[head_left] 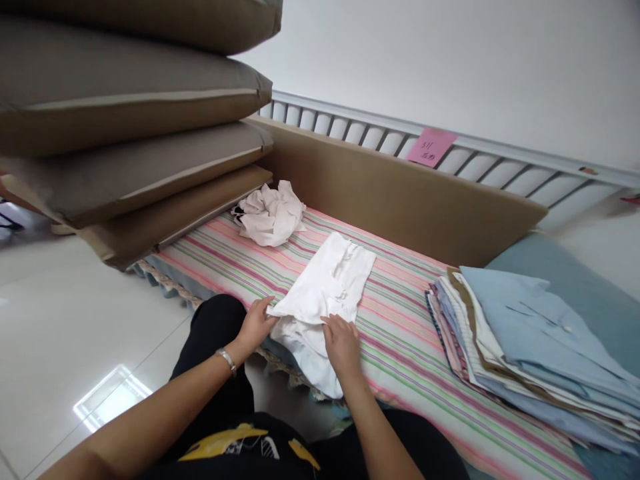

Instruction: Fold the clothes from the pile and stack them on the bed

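Note:
A white garment (327,277) lies partly folded on the striped cloth (400,320) in front of me, its near end draping over the edge. My left hand (257,321) pinches the garment's left near corner between thumb and fingers. On the right side of the same fold, my right hand (342,343) grips the fabric, fingers curled on top. Beyond the garment lies a crumpled off-white cloth bundle (273,215), with a bit of black showing at its left.
Folded shirts (545,320) are piled at the right, a light blue one on top. Thick brown cushions (135,127) are stacked high at the left. A brown board (390,187) stands along the back before a white slatted rail with a pink note (432,147).

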A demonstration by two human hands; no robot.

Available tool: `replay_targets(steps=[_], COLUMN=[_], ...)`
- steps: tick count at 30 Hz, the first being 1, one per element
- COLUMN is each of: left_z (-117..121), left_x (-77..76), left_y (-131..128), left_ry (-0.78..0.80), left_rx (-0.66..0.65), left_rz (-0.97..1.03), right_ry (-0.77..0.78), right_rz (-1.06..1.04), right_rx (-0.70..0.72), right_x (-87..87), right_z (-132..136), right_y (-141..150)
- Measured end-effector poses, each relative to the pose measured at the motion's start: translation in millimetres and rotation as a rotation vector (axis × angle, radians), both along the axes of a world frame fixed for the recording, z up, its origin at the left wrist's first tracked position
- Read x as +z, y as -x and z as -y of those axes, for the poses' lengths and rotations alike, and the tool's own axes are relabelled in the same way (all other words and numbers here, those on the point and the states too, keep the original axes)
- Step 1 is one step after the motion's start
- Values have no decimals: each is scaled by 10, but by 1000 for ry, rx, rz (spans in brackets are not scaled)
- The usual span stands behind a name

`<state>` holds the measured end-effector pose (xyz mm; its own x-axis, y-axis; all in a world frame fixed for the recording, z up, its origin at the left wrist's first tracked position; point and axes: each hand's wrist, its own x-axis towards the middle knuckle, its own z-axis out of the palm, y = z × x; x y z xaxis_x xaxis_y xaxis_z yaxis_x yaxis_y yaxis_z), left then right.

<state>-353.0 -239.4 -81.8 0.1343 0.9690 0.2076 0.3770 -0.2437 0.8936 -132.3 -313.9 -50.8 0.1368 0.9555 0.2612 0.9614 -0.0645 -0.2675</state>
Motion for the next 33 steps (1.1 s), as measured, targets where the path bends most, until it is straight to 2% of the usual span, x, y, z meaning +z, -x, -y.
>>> replay_targets(steps=[5,9,12,16,19,24,27,30,33], left_z=[2,-61,-106,-123,-113,-84,-55,-18,27], left_x=[131,191,125,-20,-75,-104,-160,-228,-263], left_y=[-63,-78,-43,8,21,48,97,147,162], left_ry=[-231,-263,-225,-154,-139,-142,-127,47,227], left_rx=[-71,-66,-33,-13,-34,-96,-38,87,163], left_rz=[-299,-423,-357,-269,-260,-181,-23,165,298], right_ry=[-127,-213,-211,-97,-57,-55,-122,-214,-238], right_rz=[55,92,84,82,77,62,15,-21,-33], right_rx=[57,115,155,172,163,213,209,141,83], right_x=[145,232,193,9,-118,-228,-284,-370,-480], right_z=[22,45,49,78,117,208,337,538,758], right_y=[91,150,177,186,154,-6,-187,-386,-502])
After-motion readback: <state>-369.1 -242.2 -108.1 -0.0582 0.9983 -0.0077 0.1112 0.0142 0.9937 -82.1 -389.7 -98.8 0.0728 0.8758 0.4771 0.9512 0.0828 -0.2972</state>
